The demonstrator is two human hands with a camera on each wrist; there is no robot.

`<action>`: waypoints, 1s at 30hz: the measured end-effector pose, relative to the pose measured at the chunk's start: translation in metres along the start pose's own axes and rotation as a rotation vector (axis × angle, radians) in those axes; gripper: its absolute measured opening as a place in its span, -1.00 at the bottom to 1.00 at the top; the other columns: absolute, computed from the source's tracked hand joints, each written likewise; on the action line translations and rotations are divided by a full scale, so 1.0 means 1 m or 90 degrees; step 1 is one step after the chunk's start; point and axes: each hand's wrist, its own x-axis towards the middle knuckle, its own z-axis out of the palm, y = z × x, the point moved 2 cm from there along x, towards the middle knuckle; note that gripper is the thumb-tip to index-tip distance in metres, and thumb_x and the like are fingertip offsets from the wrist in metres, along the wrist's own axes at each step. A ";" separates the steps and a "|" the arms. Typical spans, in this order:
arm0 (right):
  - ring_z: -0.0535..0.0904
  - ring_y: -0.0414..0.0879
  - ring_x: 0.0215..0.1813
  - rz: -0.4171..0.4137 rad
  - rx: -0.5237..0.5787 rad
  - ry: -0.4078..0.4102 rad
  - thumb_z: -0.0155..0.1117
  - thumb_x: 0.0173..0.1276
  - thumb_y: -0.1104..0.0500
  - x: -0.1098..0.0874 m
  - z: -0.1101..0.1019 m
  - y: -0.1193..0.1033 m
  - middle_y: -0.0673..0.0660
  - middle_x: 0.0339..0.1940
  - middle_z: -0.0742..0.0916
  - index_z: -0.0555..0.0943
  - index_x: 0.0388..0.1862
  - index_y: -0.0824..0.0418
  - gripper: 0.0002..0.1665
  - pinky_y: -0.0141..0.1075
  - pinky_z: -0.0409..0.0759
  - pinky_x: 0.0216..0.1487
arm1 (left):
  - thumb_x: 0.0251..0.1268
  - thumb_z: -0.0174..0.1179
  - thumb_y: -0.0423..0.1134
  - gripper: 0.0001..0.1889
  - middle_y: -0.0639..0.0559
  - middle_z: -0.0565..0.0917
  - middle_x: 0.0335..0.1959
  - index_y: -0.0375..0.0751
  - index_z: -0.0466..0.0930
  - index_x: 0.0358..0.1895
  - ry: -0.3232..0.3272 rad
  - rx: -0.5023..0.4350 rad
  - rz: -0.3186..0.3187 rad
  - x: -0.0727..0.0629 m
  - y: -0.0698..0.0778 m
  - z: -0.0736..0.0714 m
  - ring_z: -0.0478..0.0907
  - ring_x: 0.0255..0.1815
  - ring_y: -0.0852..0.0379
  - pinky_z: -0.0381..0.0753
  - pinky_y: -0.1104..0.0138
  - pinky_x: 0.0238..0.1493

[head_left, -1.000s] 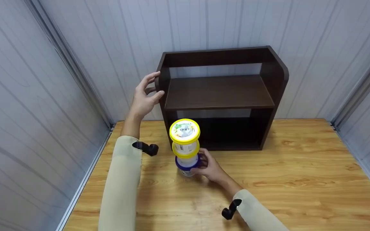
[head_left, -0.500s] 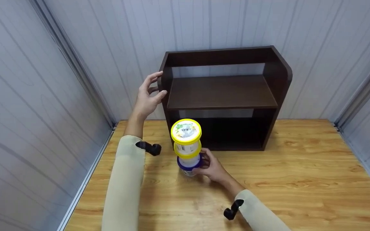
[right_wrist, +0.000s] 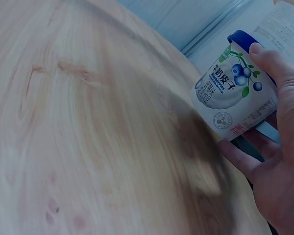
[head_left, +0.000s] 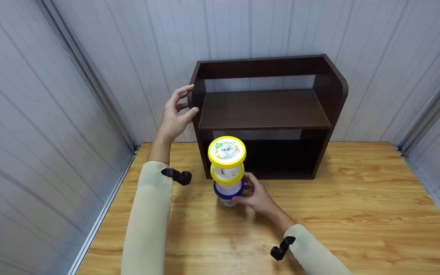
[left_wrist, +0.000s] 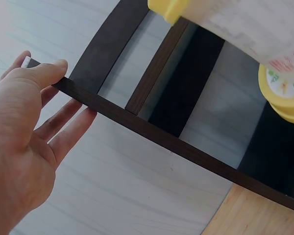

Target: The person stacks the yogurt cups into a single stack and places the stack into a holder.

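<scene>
Three yogurt tubs stand stacked in front of the shelf in the head view. The top tub (head_left: 227, 152) and the middle tub (head_left: 226, 173) have yellow lids. The bottom yogurt tub (right_wrist: 235, 83) has a dark blue lid and a blueberry label. My right hand (head_left: 259, 198) grips this bottom tub from the right, thumb near its lid and fingers round the side, so it carries the whole stack. With its shadow beside it, the stack is close over the table. My left hand (head_left: 174, 118) holds the left side panel of the dark brown shelf (head_left: 264, 109) between thumb and fingers.
The two-level shelf stands on the wooden table (head_left: 365, 198) against the pale back wall (head_left: 266, 26). Its lower compartment (head_left: 277, 158) opens toward me, partly behind the stack. Panelled walls bound the table at left and right.
My right hand has moved the stack slightly to the right and toward the shelf. The left hand keeps its hold on the side panel; the head view has shifted a little.
</scene>
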 end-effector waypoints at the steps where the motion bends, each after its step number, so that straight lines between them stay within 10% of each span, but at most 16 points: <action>1: 0.53 0.40 0.65 0.001 0.000 0.001 0.66 0.40 0.30 0.000 -0.001 -0.001 0.44 0.59 0.60 0.34 0.67 0.28 -0.02 0.30 0.50 0.71 | 0.63 0.28 -0.48 -0.33 -0.22 0.38 0.71 -0.12 0.41 0.70 0.000 0.003 -0.002 0.000 0.000 0.000 0.60 0.55 -0.34 0.86 -0.18 0.17; 12: 0.51 0.34 0.67 -0.001 -0.026 0.004 0.66 0.41 0.25 -0.004 -0.013 -0.014 0.39 0.61 0.61 0.35 0.68 0.24 -0.03 0.29 0.43 0.75 | 0.63 0.27 -0.48 -0.35 -0.22 0.40 0.70 -0.09 0.43 0.69 0.007 0.013 0.000 0.000 -0.005 0.001 0.59 0.56 -0.35 0.84 -0.27 0.24; 22: 0.51 0.36 0.64 0.017 -0.027 -0.002 0.66 0.44 0.19 -0.009 -0.027 -0.030 0.40 0.62 0.57 0.33 0.71 0.20 -0.01 0.19 0.65 0.57 | 0.62 0.29 -0.47 -0.33 -0.18 0.39 0.73 0.00 0.44 0.69 0.010 0.030 -0.006 0.001 -0.005 -0.001 0.59 0.57 -0.32 0.85 0.14 0.04; 30: 0.55 0.37 0.61 -0.017 -0.032 -0.013 0.64 0.44 0.21 -0.017 -0.040 -0.043 0.45 0.59 0.58 0.32 0.70 0.26 -0.02 0.19 0.64 0.59 | 0.65 0.29 -0.43 -0.33 -0.16 0.37 0.73 0.09 0.43 0.70 -0.003 0.016 -0.030 0.001 -0.004 0.001 0.59 0.58 -0.25 0.86 -0.17 0.19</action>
